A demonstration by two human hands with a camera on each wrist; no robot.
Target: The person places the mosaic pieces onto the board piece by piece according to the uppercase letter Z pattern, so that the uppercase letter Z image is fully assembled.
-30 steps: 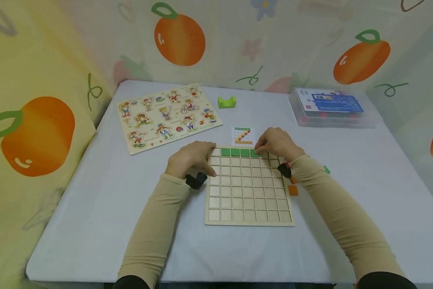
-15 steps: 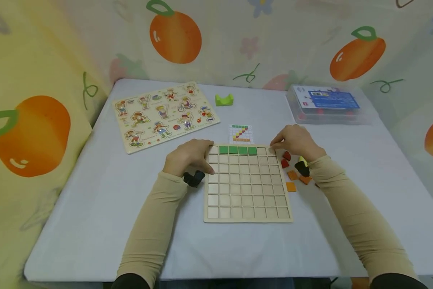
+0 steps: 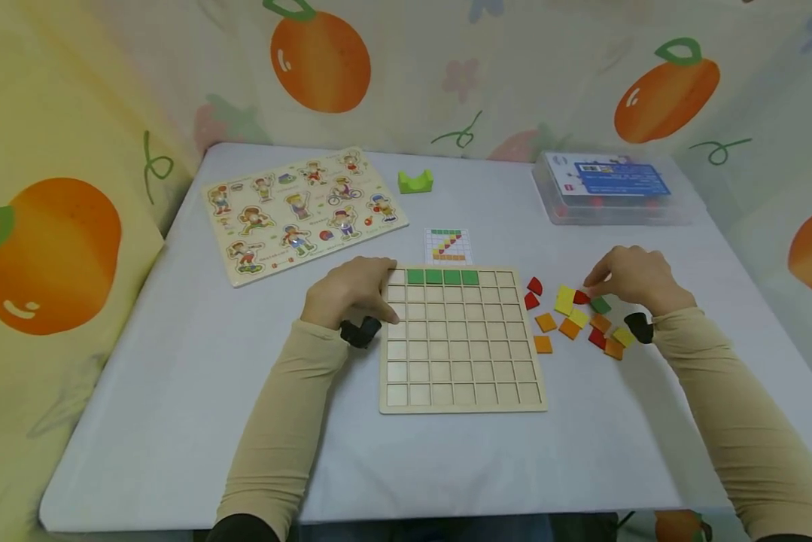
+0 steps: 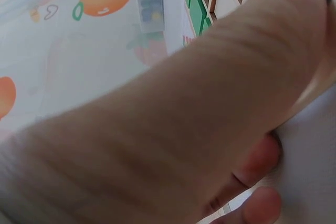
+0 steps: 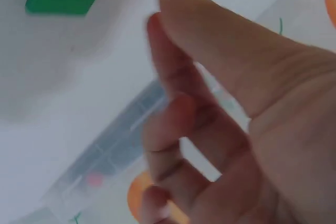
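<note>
A wooden grid board (image 3: pixel 463 339) lies flat on the table, with several green tiles (image 3: pixel 442 277) in its back row. My left hand (image 3: pixel 348 293) grips the board's back left corner, thumb on the left border. In the left wrist view the thumb (image 4: pixel 210 72) covers much of the board. My right hand (image 3: pixel 636 278) hovers over loose tiles to the board's right, nothing visible between its fingertips. Closest to it are a green tile (image 3: pixel 600 305) and a red piece (image 3: pixel 581 297). Yellow tiles (image 3: pixel 564 299) and orange tiles (image 3: pixel 570 328) lie around them.
A small pattern card (image 3: pixel 448 246) lies behind the board. A picture puzzle board (image 3: pixel 304 214) is at the back left, near a light green notched block (image 3: pixel 415 181). A clear plastic box (image 3: pixel 602 188) stands at the back right.
My right hand has left the board's back row, moving right to the loose tiles and uncovering them. My left hand stays at the corner. The head view has tilted slightly.
</note>
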